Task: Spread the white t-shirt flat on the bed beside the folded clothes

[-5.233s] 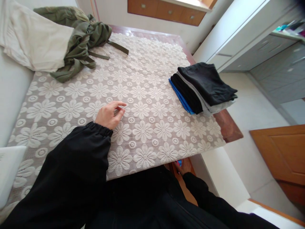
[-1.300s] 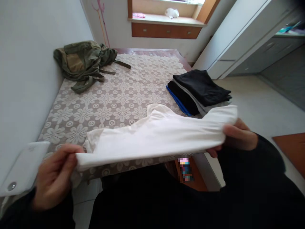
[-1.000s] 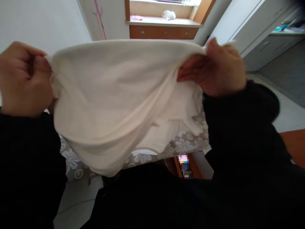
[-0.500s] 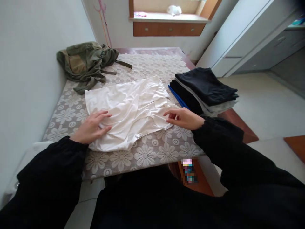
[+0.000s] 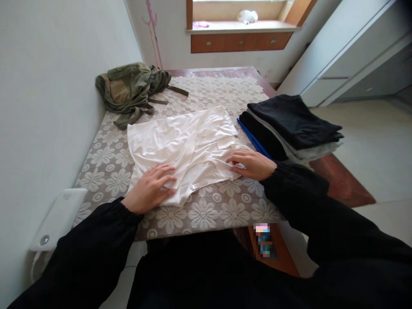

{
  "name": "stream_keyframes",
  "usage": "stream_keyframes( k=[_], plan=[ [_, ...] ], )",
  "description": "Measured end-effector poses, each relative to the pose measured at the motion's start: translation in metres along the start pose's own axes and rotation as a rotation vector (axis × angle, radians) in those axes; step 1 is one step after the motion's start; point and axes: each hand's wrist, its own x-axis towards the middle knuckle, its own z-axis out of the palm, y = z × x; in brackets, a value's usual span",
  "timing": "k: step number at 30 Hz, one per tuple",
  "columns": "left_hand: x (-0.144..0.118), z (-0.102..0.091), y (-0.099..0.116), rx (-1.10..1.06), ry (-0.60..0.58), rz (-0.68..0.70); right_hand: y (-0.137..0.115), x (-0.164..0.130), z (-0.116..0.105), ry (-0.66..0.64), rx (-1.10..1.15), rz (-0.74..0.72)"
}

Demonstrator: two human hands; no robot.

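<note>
**White garment down flat, both hands pressing it**

We have our left hand laid palm-down, fingers spread, on the near left corner of the white garment. Our right hand lies flat too, fingers stretched together over the near right edge of the same cloth, the fingertips pointing left. Neither hand pinches anything; both simply press on fabric.

A second ago we held this garment up in the air between two closed fists, stretched wide before the camera. Half a second ago it was already on the bench, and since then our left hand has slid nearer to the bottom hem and our right hand has settled lower on the right edge. We judge that the spreading is done and the smoothing is under way: the cloth lies open but wrinkled, with a fold running across its middle and a small label showing at the near hem.

Outward from the hands, we count:
- one white garment, in the middle of the lace-patterned bench cover;
- one stack of folded clothes just to its right, in which we make out a black top layer, a grey layer, another black layer and a blue edge at the bottom;
- one crumpled olive-green garment at the far left corner, near the wall;
- one white device at the near left edge of the bench.
</note>
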Motion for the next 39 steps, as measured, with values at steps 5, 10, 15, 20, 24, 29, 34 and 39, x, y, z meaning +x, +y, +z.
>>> stream_keyframes(
  k=[5,10,15,20,24,29,34,39],
  plan=[
    [-0.002,0.000,-0.003,0.012,0.052,0.006,-0.006,-0.018,0.002,-0.089,-0.023,-0.131],
    [0.000,0.001,-0.007,0.079,0.101,-0.153,-0.012,-0.020,0.010,-0.065,-0.180,-0.016],
    [-0.008,-0.004,0.004,0.016,0.024,-0.239,-0.027,-0.026,0.014,-0.011,0.117,0.342],
    [-0.023,0.019,0.082,-0.517,-0.179,-0.206,-0.032,-0.016,0.011,0.059,0.814,0.485],
    [-0.017,0.043,0.170,-0.904,-0.405,0.050,-0.058,0.023,0.003,0.198,0.946,0.175],
    [0.003,-0.007,0.192,-0.955,-0.394,0.223,-0.108,0.060,-0.003,-0.084,1.038,-0.259],
    [0.012,-0.057,0.105,-0.529,0.175,0.050,-0.106,0.044,-0.002,-0.193,0.773,-0.349],
    [0.039,-0.020,0.029,-0.093,0.020,0.024,-0.102,0.011,0.004,-0.207,0.649,-0.364]
  ],
)
